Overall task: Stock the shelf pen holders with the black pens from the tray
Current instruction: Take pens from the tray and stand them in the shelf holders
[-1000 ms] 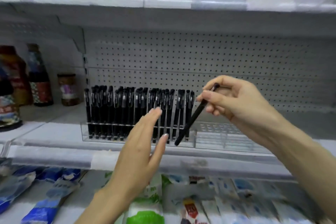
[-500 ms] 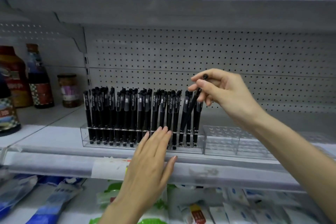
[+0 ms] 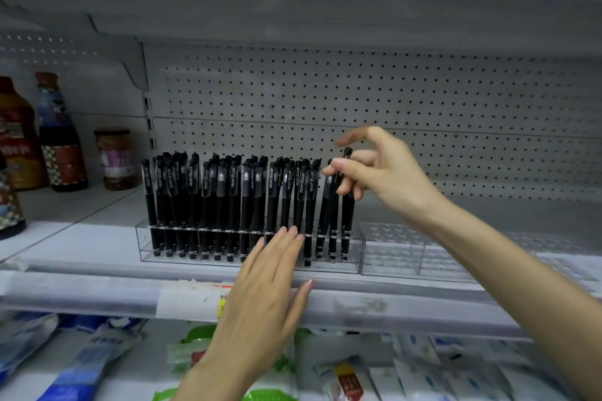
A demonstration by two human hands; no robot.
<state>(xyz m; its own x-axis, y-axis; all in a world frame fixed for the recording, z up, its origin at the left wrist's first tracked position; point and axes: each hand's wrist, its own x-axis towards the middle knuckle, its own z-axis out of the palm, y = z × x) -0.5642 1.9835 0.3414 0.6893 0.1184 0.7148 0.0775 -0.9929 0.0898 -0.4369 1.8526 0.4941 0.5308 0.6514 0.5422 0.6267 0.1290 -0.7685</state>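
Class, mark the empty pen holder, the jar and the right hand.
empty pen holder (image 3: 392, 255): head view, clear front wall.
jar (image 3: 114, 163): head view, its label.
right hand (image 3: 391, 174): head view, middle of the hand.

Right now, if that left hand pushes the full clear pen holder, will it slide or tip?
Probably slides: the pen holder is low, wide and flat on the shelf. Likely weighty, packed with black pens. Tall pens may wobble in their holes.

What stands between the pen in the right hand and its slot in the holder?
Nothing visible. The pen stands at the right end of the holder, the right hand pinching its top; the left hand lies further left.
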